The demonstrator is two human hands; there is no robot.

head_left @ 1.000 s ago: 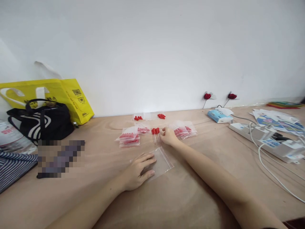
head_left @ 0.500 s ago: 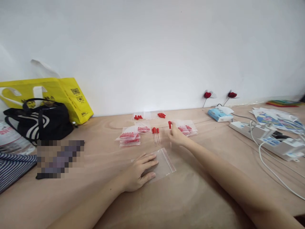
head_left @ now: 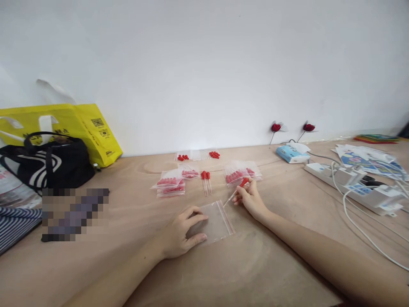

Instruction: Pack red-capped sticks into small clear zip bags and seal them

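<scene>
My right hand (head_left: 254,202) pinches a dropper with a red rubber bulb and a thin clear tube (head_left: 244,182). The dropper slants down to the left, its tip at the edge of a clear zip bag (head_left: 217,221); whether the tip is inside cannot be made out. Fingers apart, my left hand (head_left: 183,232) lies on the left part of that bag, whose red-lined zip end faces right. Just beyond it, a few more red-topped droppers (head_left: 206,181) lie side by side on the table.
Filled bags of red-topped droppers lie at the left (head_left: 171,185) and right (head_left: 234,175), with loose red bulbs (head_left: 214,155) farther back. A power strip (head_left: 354,185), cables and a tissue pack (head_left: 292,153) are at right. Yellow (head_left: 99,147) and black (head_left: 72,162) bags stand at left.
My right hand has moved toward me and right, tipping the dropper from upright to a slant with its tip at the bag. My left hand stays on the bag.
</scene>
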